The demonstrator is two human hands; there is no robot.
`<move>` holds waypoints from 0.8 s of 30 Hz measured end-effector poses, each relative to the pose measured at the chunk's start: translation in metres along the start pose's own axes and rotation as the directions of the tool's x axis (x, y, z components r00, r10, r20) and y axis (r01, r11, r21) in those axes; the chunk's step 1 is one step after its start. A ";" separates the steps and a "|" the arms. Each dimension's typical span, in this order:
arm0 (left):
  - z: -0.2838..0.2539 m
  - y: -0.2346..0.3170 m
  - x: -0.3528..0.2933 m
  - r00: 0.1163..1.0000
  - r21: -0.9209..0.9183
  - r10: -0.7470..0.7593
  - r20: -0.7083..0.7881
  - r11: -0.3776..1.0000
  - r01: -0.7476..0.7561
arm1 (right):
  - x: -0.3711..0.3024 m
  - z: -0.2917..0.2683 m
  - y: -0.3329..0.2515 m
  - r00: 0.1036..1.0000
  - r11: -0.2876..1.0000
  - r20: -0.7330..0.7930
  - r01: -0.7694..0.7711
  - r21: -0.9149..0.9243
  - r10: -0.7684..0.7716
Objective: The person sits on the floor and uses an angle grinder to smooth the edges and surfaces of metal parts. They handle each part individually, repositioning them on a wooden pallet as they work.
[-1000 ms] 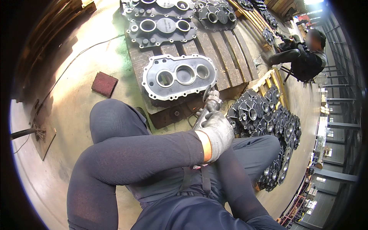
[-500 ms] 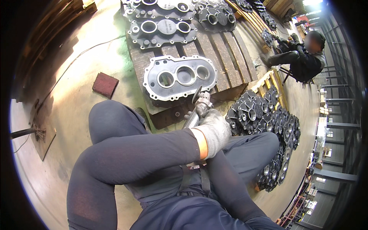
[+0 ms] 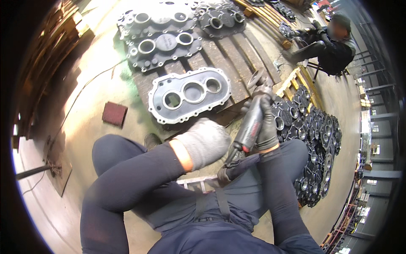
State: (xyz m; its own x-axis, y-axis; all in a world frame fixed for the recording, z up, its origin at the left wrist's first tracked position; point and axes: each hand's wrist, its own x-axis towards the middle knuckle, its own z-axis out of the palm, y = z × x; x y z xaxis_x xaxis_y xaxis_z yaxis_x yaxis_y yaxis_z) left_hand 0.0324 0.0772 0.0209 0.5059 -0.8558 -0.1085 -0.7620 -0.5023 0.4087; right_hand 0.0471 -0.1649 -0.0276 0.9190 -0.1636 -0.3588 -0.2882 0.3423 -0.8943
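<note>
My right hand (image 3: 267, 127), in a grey glove, grips an angle grinder (image 3: 249, 125). Its dark body slants up over my right thigh, and the disc end (image 3: 256, 79) points away at the pallet's right edge, smeared by motion. My left hand (image 3: 205, 142), gloved in light grey knit, is curled closed just in front of a cast metal cover (image 3: 192, 94). Whatever may be in those fingers is hidden. The cover lies flat at the near edge of the wooden pallet (image 3: 249, 82), dark-faced with a bright bolt-holed rim and three round bores.
More cast covers (image 3: 163, 44) sit farther back on the pallet. Dark castings are stacked (image 3: 315, 148) to my right beside a yellow wooden pallet (image 3: 296, 82). A dark red pad (image 3: 114, 114) lies on the floor at left. Another person (image 3: 327, 46) sits at the far right.
My hands have separated: the left has come off the grinder and moved left toward the cover. The right has swung the grinder rightward, away from the cover. The view has shifted slightly.
</note>
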 end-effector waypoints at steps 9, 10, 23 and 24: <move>0.019 -0.046 0.039 0.981 0.060 -0.192 0.017 0.980 0.191 | 0.066 -0.045 -0.103 0.915 0.845 0.380 -0.094 0.526 -0.134; 0.019 -0.048 0.044 0.974 0.063 -0.215 0.065 0.975 0.211 | 0.073 -0.051 -0.100 0.922 0.846 0.352 -0.053 0.530 -0.163; 0.045 -0.081 0.090 0.928 0.122 -0.286 0.240 0.957 0.263 | 0.089 -0.063 -0.087 0.917 0.850 0.365 -0.059 0.523 -0.161; 0.044 -0.080 0.092 0.927 0.121 -0.281 0.248 0.958 0.259 | 0.090 -0.064 -0.086 0.917 0.848 0.369 -0.071 0.525 -0.152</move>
State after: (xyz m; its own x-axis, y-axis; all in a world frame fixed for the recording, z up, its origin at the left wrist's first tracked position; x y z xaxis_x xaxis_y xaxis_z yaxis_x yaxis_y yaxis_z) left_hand 0.1220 0.0337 -0.0621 0.5832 -0.6827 -0.4401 -0.6483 -0.7177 0.2542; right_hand 0.1371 -0.2677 0.0000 0.9857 0.1398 -0.0944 -0.1685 0.7873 -0.5931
